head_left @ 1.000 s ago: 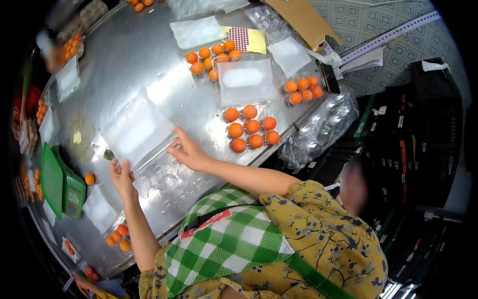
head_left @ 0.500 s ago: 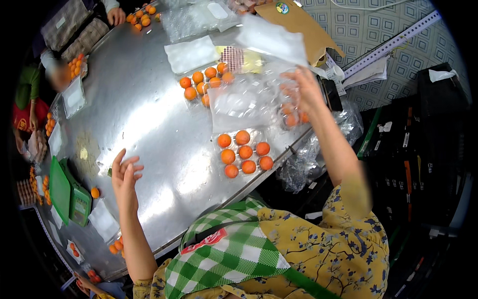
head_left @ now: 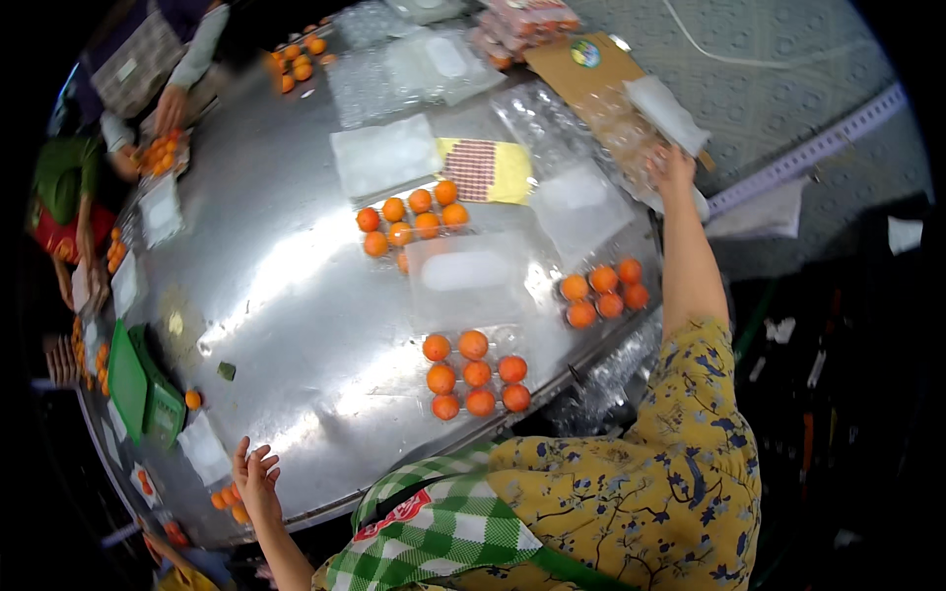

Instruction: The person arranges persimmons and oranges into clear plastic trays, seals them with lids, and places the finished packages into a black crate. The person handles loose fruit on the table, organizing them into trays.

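Out at the far right, my right hand [head_left: 672,167] closes on the edge of a clear moulded plastic tray [head_left: 613,128], which overlaps a sheet of brown cardboard [head_left: 558,67]. A white padded sheet [head_left: 668,110] lies against the tray's far side. Over the table's near left, my left hand [head_left: 258,480] is raised with its fingers apart, holding nothing. In front of me sits a clear tray of round orange fruits [head_left: 477,373]. Beyond it a translucent sheet [head_left: 463,278] partly covers another fruit group [head_left: 426,226]. A smaller fruit group [head_left: 603,293] is at the right edge.
A green scale-like device [head_left: 148,389] stands at the left, beside a single orange fruit [head_left: 193,399]. White sheets [head_left: 386,158] and a yellow patterned sheet [head_left: 485,170] lie farther back. Another person's hand [head_left: 170,108] handles fruit at the far left. Crumpled plastic [head_left: 616,364] hangs below the near edge.
My right hand has moved right and away from me, carrying the clear tray and white sheet off the table's middle. My left hand has dropped nearer to me. The view has shifted.
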Motion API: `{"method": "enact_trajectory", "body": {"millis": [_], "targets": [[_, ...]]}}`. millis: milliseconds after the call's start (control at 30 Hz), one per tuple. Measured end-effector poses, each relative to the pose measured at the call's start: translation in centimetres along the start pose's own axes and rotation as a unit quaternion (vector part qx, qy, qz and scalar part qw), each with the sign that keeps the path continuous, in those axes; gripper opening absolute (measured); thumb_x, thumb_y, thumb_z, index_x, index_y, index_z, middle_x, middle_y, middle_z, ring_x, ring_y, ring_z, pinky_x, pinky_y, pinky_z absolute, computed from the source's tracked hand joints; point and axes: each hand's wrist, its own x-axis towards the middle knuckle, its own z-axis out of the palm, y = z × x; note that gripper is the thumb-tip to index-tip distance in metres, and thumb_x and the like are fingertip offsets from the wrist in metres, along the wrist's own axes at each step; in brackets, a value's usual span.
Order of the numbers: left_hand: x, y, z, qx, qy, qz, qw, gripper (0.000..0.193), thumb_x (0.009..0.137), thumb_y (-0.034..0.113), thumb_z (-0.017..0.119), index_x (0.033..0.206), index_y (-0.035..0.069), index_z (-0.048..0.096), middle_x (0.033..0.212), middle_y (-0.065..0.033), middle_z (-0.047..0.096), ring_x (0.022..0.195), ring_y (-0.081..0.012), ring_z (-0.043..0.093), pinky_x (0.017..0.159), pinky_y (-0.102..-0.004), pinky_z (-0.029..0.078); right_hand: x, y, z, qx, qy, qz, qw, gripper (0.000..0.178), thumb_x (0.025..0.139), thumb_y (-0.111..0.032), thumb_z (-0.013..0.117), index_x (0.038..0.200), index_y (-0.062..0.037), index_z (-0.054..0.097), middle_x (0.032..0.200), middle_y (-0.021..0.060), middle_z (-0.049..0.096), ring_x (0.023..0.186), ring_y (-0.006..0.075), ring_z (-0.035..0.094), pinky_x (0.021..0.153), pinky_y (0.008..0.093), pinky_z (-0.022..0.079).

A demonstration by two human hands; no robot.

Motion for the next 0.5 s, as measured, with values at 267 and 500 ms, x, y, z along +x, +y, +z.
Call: {"method": "enact_trajectory", "body": {"millis": [267,500], "targets": [[-4.6,-4.5,-7.5,0.025,0.083,-0.036,0.996,0.046,0.088,0.022,0.062,0.128,0.005,0.048,0.097,-0.0075,0.065,0.081,-0.0131,0.062,0.067,-0.0245,0.047,9.6,2.9,-2.4,-0.114,-0.149,0.008,0.982,0.039,0.093,-0.022,0.054,0.127,-0.0052,0.044,0.110,0.0164,0.057,0.097,0.0349,0.060,0.078,0.0449,0.053],[-14.2,-11.5,-17.4,-0.007,0.372,-0.038,0.927,0.031,0.086,0.016,0.064,0.113,0.002,0.059,0.083,-0.0059,0.066,0.070,-0.0131,0.064,0.060,-0.0241,0.048,2.9,2.0,1.2,-0.430,-0.125,-0.244,0.861,0.043,0.092,-0.026,0.056,0.126,-0.0013,0.045,0.113,0.0185,0.056,0.100,0.0345,0.059,0.082,0.0433,0.050]]}}
